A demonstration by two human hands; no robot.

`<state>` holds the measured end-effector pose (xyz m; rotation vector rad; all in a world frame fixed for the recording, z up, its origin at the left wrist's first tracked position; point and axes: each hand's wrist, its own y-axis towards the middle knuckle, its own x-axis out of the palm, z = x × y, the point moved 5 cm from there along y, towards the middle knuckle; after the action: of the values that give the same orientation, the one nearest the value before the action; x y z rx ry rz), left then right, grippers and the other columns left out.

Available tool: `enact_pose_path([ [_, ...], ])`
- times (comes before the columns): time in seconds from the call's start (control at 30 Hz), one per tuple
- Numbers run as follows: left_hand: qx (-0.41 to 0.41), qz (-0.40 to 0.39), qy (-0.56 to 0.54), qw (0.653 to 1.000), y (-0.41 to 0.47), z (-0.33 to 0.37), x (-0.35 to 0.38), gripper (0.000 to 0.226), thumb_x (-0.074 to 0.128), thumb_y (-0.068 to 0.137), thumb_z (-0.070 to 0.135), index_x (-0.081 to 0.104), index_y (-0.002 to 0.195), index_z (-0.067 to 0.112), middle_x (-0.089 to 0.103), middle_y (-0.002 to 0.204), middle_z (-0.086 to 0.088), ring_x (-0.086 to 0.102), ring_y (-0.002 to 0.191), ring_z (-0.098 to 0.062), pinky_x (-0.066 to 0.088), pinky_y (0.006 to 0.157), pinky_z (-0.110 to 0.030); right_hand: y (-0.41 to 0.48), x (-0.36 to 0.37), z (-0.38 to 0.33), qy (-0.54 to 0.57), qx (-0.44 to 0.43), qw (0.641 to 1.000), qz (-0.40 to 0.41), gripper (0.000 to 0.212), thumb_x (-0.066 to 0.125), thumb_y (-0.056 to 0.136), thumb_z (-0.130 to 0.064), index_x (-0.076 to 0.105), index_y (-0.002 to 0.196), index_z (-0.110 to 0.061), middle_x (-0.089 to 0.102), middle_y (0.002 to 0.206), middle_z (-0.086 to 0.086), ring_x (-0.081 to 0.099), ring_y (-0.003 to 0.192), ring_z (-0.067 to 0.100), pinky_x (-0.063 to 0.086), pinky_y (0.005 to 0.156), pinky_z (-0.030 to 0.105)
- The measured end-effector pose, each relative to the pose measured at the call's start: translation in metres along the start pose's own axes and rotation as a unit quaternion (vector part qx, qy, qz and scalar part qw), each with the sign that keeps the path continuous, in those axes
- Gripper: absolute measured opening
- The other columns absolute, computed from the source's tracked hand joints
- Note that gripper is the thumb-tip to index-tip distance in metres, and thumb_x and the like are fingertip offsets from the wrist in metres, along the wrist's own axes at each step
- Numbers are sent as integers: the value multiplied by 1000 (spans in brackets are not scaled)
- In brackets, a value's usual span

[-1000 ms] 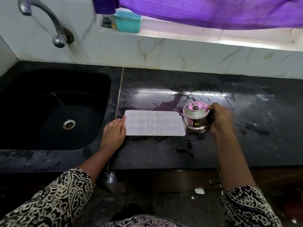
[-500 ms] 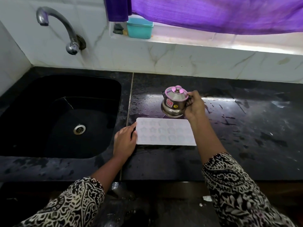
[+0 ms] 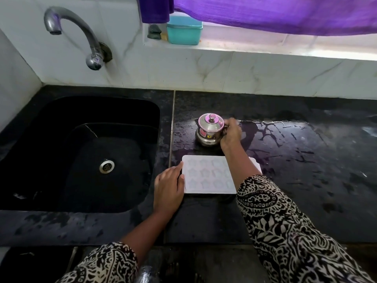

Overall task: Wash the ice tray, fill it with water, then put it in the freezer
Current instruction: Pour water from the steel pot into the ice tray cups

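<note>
The white ice tray, with its star-shaped cells, lies flat on the wet black surface. It sits directly right of the left hand and on the near side of the right hand. The left hand rests flat on the surface with its fingers fairly straight, and the fingertips touch the tray's left edge without gripping it. The right forearm, in a black-and-white patterned sleeve, crosses over the right part of the tray and hides that end.

The right hand's fingers are curled round the handle side of a small steel kettle. The kettle stands upright on the surface just beyond the tray, with its lid on and its spout pointing away from the hand.

Left of the left hand is the black sink with its metal drain. The curved tap is on the wall above it. Beyond the right hand, a teal box sits on the window ledge under a purple curtain.
</note>
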<state>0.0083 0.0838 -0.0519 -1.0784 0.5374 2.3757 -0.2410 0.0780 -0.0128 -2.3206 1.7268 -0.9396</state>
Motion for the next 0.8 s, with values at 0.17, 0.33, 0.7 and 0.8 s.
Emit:
enact_pose_path([
  [0.17,-2,-1,0,1000,0,0,0,59,22,89,42,50,137,23,61,126,3,50,122,-15,30,101,-34,1,-1,2,-1,-6,1000,3,24,47,77,5,49,58,-10,48,40,-8,44,39,4,36,40,16],
  [0.33,-5,-6,7,1000,0,1,0,60,21,89,43,51,137,21,61,126,1,51,122,-17,31,102,-37,2,-6,0,-68,-21,997,4,25,49,83,-2,54,60,-11,53,43,-8,48,56,10,39,48,20],
  [0.7,-14,-25,-3,1000,-3,5,-6,65,18,88,47,49,138,22,60,128,3,49,123,-16,28,102,-34,-22,-38,-37,-257,-129,958,11,13,62,88,-17,52,95,-12,54,81,-5,49,71,6,43,69,21],
  [0.8,-18,-32,-28,999,-3,6,-7,67,19,86,50,51,137,20,60,129,2,49,123,-18,28,101,-34,-37,-63,-52,-352,-162,921,-29,9,62,88,-16,54,93,-14,56,84,-2,51,77,11,45,71,25],
])
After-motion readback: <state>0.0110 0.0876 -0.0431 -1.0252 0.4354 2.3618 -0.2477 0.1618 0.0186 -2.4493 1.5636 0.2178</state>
